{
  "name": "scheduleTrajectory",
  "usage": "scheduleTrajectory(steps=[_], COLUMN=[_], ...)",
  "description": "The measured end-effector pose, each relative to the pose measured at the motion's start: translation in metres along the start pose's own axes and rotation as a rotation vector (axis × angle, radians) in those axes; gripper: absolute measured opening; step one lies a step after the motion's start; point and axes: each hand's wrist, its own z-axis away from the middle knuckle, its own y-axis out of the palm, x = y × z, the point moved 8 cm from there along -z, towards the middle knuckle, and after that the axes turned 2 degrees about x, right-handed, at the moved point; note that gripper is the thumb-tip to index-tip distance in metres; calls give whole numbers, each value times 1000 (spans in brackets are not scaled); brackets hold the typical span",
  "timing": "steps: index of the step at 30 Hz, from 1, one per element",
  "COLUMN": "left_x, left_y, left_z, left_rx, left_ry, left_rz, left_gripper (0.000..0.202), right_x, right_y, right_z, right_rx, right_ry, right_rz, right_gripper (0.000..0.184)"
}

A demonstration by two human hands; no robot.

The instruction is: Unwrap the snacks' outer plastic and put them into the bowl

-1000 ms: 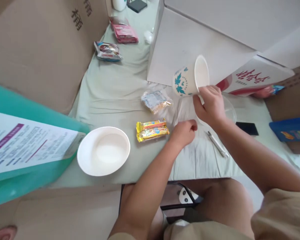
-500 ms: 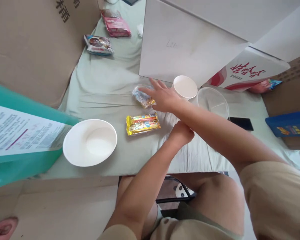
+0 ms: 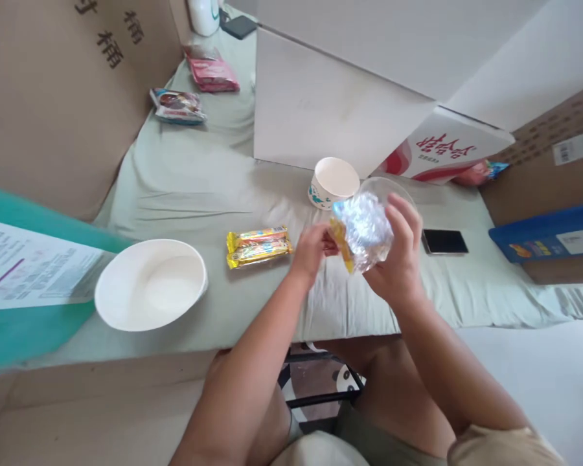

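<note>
My right hand (image 3: 401, 249) holds up a crinkled, shiny clear wrapper (image 3: 364, 230) with a yellow edge and a bit of blue; what it contains I cannot make out. Just left of it, my left hand (image 3: 311, 251) is closed, its curled fingertips close to the yellow edge. Whether they grip that edge or something small is hidden. A yellow snack pack (image 3: 259, 246) with long sticks lies flat on the cloth left of my left hand. Behind the wrapper stands a small white paper cup (image 3: 335, 178) with a teal print. A clear round lid (image 3: 386, 188) lies partly hidden behind my right hand.
A large white paper tub (image 3: 126, 285) stands at left, beside a teal jug (image 3: 43, 336). White boxes (image 3: 330, 103) rise at the back, a brown carton (image 3: 78, 97) at left. A black phone (image 3: 445, 241) and a blue pack (image 3: 548, 233) lie right. Two snack bags (image 3: 178, 107) lie far left.
My right hand has picked up the shiny wrapper from the cloth and brought it right and nearer. My left hand has moved out from under the right arm to the wrapper's left side.
</note>
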Motion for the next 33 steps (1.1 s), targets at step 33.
scheduleTrajectory(steps=[33], left_x=[6], left_y=[19], left_z=[12], left_rx=[-53], left_ry=[326], left_rz=[-632], left_gripper=[26], right_x=[-129], right_y=[4], right_z=[123], right_rx=[-5], right_ry=[638], right_rz=[-233], right_gripper=[22])
